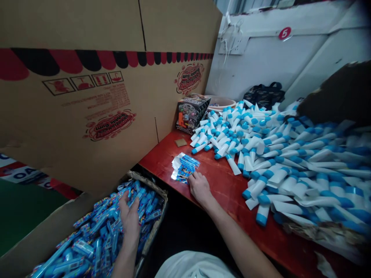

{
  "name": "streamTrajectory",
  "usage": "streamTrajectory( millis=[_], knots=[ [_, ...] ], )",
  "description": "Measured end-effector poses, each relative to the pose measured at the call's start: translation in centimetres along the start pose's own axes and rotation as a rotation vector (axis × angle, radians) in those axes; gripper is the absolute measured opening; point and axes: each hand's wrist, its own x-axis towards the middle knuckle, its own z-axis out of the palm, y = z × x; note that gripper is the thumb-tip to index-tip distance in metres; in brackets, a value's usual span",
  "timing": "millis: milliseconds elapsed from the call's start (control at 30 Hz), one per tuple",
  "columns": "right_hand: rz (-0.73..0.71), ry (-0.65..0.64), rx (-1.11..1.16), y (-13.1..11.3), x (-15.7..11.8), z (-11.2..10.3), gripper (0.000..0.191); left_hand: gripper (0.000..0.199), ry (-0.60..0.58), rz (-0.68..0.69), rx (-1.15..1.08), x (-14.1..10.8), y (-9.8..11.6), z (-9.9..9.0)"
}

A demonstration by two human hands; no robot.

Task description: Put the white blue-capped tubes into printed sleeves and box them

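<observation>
My left hand (pixel 129 216) is over an open carton (pixel 162 193) full of blue printed tubes (pixel 110 231), its thumb and fingers apart and no tube gripped. On the red table (pixel 162 158) lies a small fanned stack of flat, shiny blue printed wrappers (pixel 185 166) with clear and silvery ends. At the near right corner of that stack is my right hand (pixel 200 188), its fingers curled and pressed together on a wrapper's edge. The fingertips are partly hidden by the hand itself.
Plain white tubes with blue caps (pixel 249 143) form a large heap on the table's right side. A tall cardboard box (pixel 156 92) walls the left and back. Behind the heap stand a printed toy box (pixel 191 114), a pink basin (pixel 223 102) and a dark bag (pixel 264 94).
</observation>
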Motion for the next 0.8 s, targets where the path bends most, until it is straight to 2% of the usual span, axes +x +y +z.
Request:
streamTrajectory(
  millis=[67, 133, 200, 267, 300, 333, 433, 500, 567, 700, 800],
  knots=[
    [0.011, 0.022, 0.000, 0.0, -0.2, 0.2, 0.014, 0.049, -0.038, 0.067, 0.026, -1.1, 0.8, 0.6],
    [0.033, 0.053, -0.001, 0.1, -0.6, -0.1, 0.015, 0.041, -0.138, 0.065, -0.038, -2.9, 2.3, 2.2],
    [0.060, 0.085, 0.000, 0.4, -1.3, -0.6, 0.017, 0.034, -0.339, -0.030, -0.155, -4.9, 3.8, 4.5],
    [0.093, 0.114, 0.002, 0.9, -2.2, -1.4, 0.020, 0.036, -0.568, -0.145, -0.237, -6.6, 5.2, 7.1],
    [0.110, 0.127, 0.003, 1.2, -2.6, -1.8, 0.022, 0.036, -0.633, -0.184, -0.271, -7.4, 5.8, 8.3],
    [0.129, 0.138, 0.003, 1.4, -3.0, -2.1, 0.023, 0.035, -0.667, -0.210, -0.305, -7.9, 6.3, 9.3],
    [0.106, 0.142, 0.016, 1.6, -4.0, -2.7, 0.024, 0.033, -0.647, -0.260, -0.408, -8.8, 7.2, 11.2],
    [0.007, 0.121, 0.033, 1.5, -4.4, -2.7, 0.031, 0.032, -0.641, -0.279, -0.437, -8.9, 7.2, 11.3],
    [-0.077, 0.099, 0.046, 1.5, -4.9, -2.6, 0.034, 0.032, -0.631, -0.268, -0.416, -8.7, 6.9, 10.5],
    [-0.063, 0.084, 0.053, 2.3, -6.2, -2.3, 0.023, 0.031, -0.582, -0.249, -0.364, -8.6, 5.7, 8.7],
    [-0.038, 0.092, 0.054, 3.2, -7.1, -2.5, 0.022, 0.029, -0.626, -0.284, -0.354, -9.6, 5.3, 8.4]
  ],
)
